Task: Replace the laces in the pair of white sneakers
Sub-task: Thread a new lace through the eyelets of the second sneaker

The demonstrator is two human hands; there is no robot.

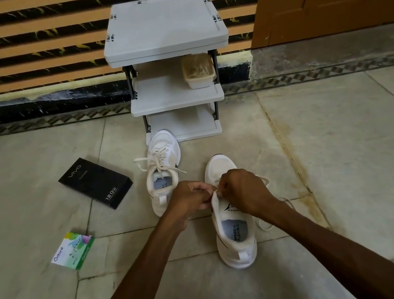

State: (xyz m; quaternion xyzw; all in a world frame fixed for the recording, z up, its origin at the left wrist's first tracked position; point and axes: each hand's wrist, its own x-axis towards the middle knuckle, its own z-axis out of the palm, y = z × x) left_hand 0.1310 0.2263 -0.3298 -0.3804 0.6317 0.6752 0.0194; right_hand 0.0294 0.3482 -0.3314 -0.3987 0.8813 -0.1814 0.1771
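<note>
On the floor, my left hand [189, 198] pinches the collar of the near sneaker [239, 253] and my right hand [241, 191] pinches its lace [264, 226] at the top eyelets, seemingly mid-job, while the other sneaker [163, 154] sits laced but untied by the shoe rack [163, 27].

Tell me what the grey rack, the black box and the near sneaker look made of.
The grey rack looks like matte moulded plastic, given its raised rim. The black box: probably satin cardboard, sharp folded edges. The near sneaker: seemingly white synthetic with mesh toe.
</note>
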